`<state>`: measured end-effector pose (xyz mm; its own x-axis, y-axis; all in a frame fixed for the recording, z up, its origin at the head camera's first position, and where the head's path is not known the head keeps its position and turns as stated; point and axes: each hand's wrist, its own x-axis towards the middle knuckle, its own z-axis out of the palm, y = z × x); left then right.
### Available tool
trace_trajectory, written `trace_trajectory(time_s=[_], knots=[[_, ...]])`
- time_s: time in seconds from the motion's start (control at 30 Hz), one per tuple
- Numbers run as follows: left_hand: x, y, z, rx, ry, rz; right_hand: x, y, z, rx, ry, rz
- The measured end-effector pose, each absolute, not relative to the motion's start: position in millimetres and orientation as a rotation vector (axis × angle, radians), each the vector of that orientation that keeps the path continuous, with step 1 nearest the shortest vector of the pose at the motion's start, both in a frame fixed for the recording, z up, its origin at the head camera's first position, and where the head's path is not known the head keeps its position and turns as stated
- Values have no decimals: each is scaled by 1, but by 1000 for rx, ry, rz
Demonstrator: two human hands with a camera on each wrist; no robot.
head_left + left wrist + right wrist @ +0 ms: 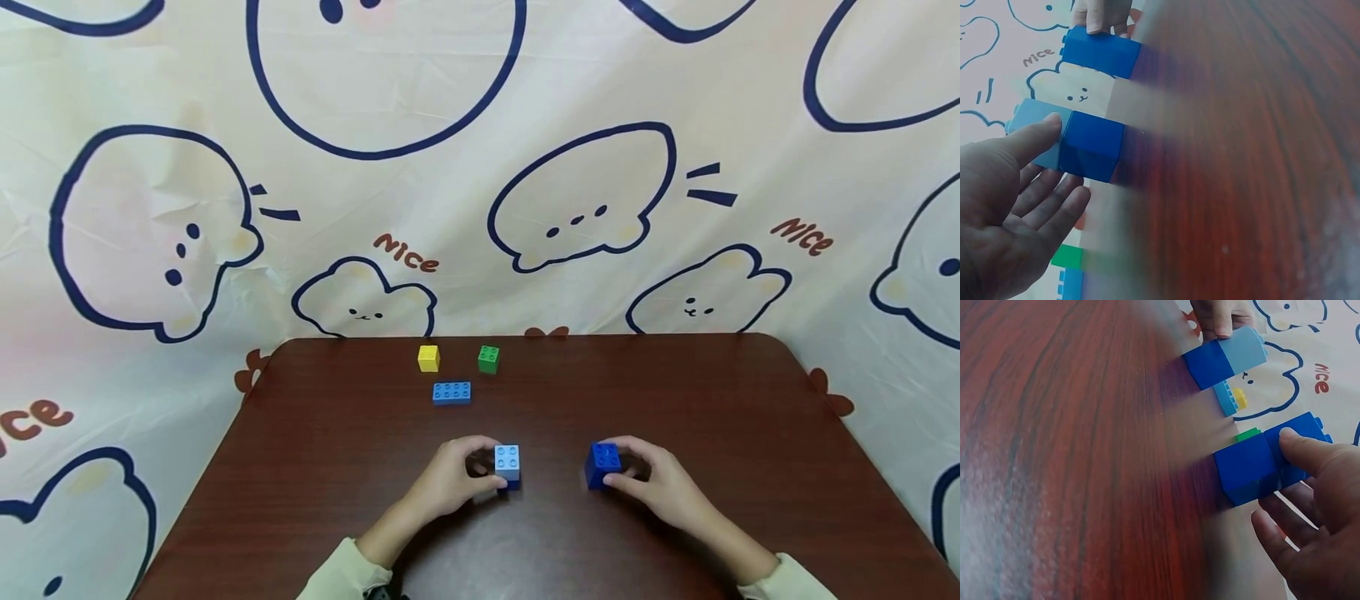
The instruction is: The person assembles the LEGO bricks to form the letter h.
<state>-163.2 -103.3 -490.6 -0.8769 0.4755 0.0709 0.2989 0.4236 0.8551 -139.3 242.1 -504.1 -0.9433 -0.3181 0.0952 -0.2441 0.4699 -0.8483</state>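
Near the middle of the table, my left hand (453,477) pinches a light blue brick (507,462) between thumb and fingers. That brick sits on top of a dark blue brick (1092,145), the two forming a short upright stack. To the right, my right hand (663,485) grips a stack of two dark blue bricks, its thumb on the upper brick (603,457). The lower dark blue brick (1246,472) shows best in the right wrist view. A gap separates the two stacks, which stand at about the same distance from me.
Further back lie a flat blue brick (452,394), a yellow brick (428,359) and a green brick (488,360). The brown table (337,467) ends at a far edge against a cloth (465,192) with cartoon drawings.
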Motion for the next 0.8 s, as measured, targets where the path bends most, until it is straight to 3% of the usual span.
trace_trajectory(time_s=[0.8], knots=[[-169, -74, -492, 717, 2511, 1435, -148, 232, -510, -444, 2679, -1509]])
